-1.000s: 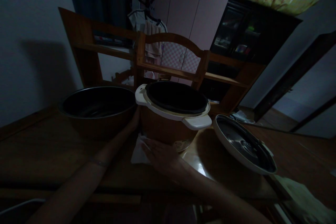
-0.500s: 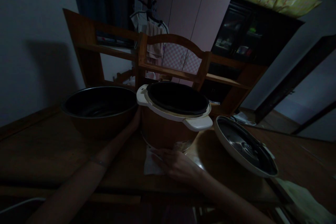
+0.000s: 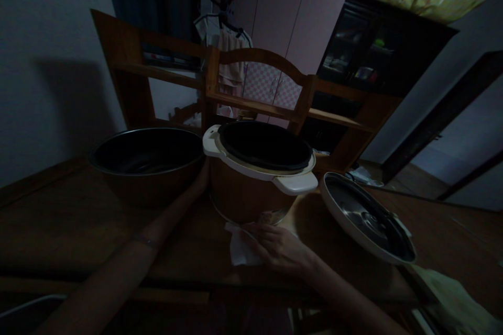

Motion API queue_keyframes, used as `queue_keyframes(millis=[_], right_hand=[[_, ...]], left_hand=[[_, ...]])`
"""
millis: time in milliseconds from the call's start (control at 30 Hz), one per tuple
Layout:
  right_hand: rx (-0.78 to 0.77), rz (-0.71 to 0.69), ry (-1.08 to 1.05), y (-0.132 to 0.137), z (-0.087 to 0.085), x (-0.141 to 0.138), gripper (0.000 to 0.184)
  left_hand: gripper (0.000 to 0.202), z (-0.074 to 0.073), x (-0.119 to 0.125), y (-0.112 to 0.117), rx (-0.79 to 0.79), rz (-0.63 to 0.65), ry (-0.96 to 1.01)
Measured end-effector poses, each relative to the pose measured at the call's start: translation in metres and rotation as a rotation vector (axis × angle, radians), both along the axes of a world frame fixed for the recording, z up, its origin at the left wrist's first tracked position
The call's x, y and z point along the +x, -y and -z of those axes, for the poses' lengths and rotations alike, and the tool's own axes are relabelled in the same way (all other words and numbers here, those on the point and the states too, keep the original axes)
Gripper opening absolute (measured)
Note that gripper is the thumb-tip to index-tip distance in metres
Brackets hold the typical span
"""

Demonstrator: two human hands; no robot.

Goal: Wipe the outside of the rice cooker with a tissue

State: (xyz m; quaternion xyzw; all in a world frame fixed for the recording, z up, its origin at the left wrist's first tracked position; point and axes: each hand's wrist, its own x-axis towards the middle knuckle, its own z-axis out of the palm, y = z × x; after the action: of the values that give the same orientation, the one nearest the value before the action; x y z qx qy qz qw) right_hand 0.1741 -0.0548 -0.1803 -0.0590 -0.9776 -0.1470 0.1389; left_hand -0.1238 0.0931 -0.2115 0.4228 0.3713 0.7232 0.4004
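An orange rice cooker (image 3: 251, 191) with a white rim and dark inner pot stands open on the wooden table (image 3: 66, 235). My left hand (image 3: 203, 177) presses against the cooker's left side; its fingers are hidden behind the body. My right hand (image 3: 281, 247) rests at the cooker's base, fingers closed on a white cloth (image 3: 240, 250) held against the tabletop.
A large dark metal bowl (image 3: 147, 159) sits left of the cooker. The cooker's lid (image 3: 365, 217) lies upturned to the right. Wooden chair backs (image 3: 255, 81) stand behind the table. A pale cloth (image 3: 456, 293) lies at the lower right.
My right hand has slid the white cloth rightward along the table in front of the cooker's base. My left hand has stayed on the cooker's side.
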Motion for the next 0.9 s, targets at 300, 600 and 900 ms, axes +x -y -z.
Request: queue_keyframes(millis=[300, 600, 900], right_hand=[[-0.020, 0.042, -0.059, 0.006, -0.004, 0.033, 0.060], [-0.157, 0.684, -0.787, 0.025, 0.010, 0.075, 0.056], [-0.918, 0.812, -1.284, 0.003, 0.024, 0.068, 0.062]], left_hand=[[0.059, -0.003, 0.000, 0.007, -0.010, -0.019, -0.016], [0.052, -0.004, 0.000, 0.006, 0.035, -0.023, -0.018], [0.056, -0.004, -0.001, 0.005, 0.014, -0.036, -0.021]])
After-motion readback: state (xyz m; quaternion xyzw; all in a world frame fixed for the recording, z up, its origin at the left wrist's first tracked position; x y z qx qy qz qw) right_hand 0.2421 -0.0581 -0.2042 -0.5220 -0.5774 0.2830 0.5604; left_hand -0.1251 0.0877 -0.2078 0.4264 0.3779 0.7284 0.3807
